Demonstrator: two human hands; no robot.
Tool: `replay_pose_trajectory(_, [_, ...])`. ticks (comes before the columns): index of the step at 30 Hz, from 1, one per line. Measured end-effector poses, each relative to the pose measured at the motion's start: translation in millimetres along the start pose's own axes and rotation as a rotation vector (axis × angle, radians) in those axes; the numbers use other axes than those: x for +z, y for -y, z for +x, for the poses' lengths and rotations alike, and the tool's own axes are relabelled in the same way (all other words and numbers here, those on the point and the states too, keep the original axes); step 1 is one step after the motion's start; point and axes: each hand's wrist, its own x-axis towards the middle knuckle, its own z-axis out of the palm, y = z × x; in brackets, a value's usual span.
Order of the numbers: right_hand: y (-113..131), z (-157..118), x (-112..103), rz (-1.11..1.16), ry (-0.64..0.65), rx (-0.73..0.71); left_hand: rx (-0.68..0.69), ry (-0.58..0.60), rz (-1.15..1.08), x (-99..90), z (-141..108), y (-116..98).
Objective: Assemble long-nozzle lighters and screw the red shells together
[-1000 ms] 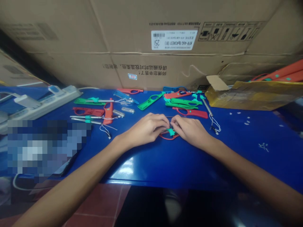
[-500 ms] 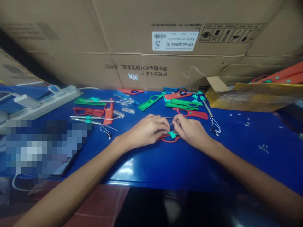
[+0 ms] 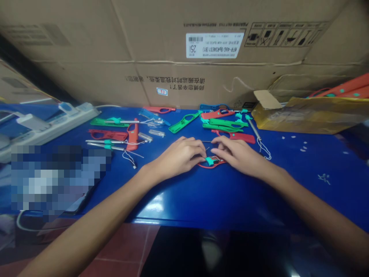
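Observation:
A red plastic lighter shell (image 3: 210,167) with a looped handle lies on the blue table between my hands. A green trigger piece (image 3: 210,161) and thin wires sit in it. My left hand (image 3: 186,154) is closed over the left part of the shell, thumb and fingers by the trigger. My right hand (image 3: 240,154) is at the right end, its thumb and index finger apart over the shell. The index fingertip is near a thin metal rod (image 3: 206,142) beyond the shell. Both hands hide much of the shell.
Behind lie green shells (image 3: 184,122), red shells (image 3: 108,135) and metal tubes with wires (image 3: 253,127). A taped carton (image 3: 305,117) stands right, a large cardboard box (image 3: 161,46) at the back. A power strip (image 3: 49,129) is left, above a pixelated area. White scraps (image 3: 304,146) dot the right.
My right thumb and index finger have parted from their pinch above the shell, and that hand has shifted slightly right. My left hand stays on the shell.

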Motion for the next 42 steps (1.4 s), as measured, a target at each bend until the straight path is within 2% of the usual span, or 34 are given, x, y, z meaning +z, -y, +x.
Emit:
replay_pose_trajectory(4, [-10.3, -4.5, -24.6, 0.097, 0.161, -0.1, -0.019, 0.013, 0.006, 0.4, -0.3, -2.8])
replay_pose_trajectory(9, [-12.0, -4.1, -22.1, 0.109, 0.22, -0.121, -0.039, -0.013, 0.033, 2.2, -0.5, 0.1])
replay_pose_trajectory(17, [-0.6, -2.5, -2.7, 0.098, 0.09, -0.097, -0.114, -0.057, 0.087, -0.1, -0.8, 5.1])
replay_pose_trajectory(23, [-1.2, -2.2, 2.2, 0.105, 0.033, -0.071, -0.219, -0.074, 0.011, 5.6, -0.2, 3.8])
replay_pose_trajectory(27, [-2.9, -2.3, 3.7, 0.094, 0.029, -0.091, -0.203, -0.072, -0.005, 3.9, 0.1, 5.6])
replay_pose_trajectory(35, [-5.0, -1.4, 4.5, 0.04, 0.017, -0.147, -0.147, -0.015, 0.109, -2.2, -0.7, 6.7])
replay_pose_trajectory(42, [-1.0, -1.8, -3.9, 0.103, 0.102, -0.104, -0.123, -0.007, 0.123, -0.5, 0.8, 7.7])
